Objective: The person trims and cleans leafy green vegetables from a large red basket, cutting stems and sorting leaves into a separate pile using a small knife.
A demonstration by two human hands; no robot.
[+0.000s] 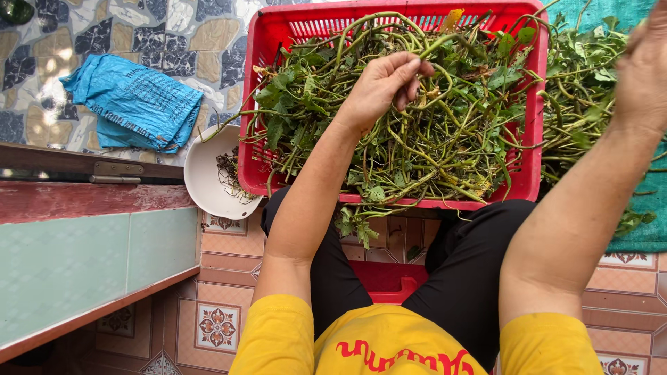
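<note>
The person sits low over a patterned tile floor (pixel 222 326), legs in dark trousers, sleeves of a yellow shirt at the near edge of the view. A red plastic crate (pixel 531 125) rests across the knees, its mesh walls visible at the far and left sides. It is filled with a tangle of green vine stems (pixel 445 132) with leaves, some yellowed.

The left hand (pixel 382 87) lies on top of the stems near the middle of the crate. Its grip is closed: the fingers curl inward around a few thin stems and pinch them against the thumb.

The right hand (pixel 643 69) is raised at the far right edge of the view, close to the camera and blurred. Only its back shows; whether its grip is open or closed cannot be told.

A second heap of green stems (pixel 590 83) lies just right of the crate on a teal cloth (pixel 643 232). Left of the crate, touching its near left corner, sits a white bowl (pixel 205 173) holding a few scraps. Farther left on the floor lies a crumpled blue plastic bag (pixel 135 104). A red-edged tiled ledge (pixel 90 264) occupies the near left.
</note>
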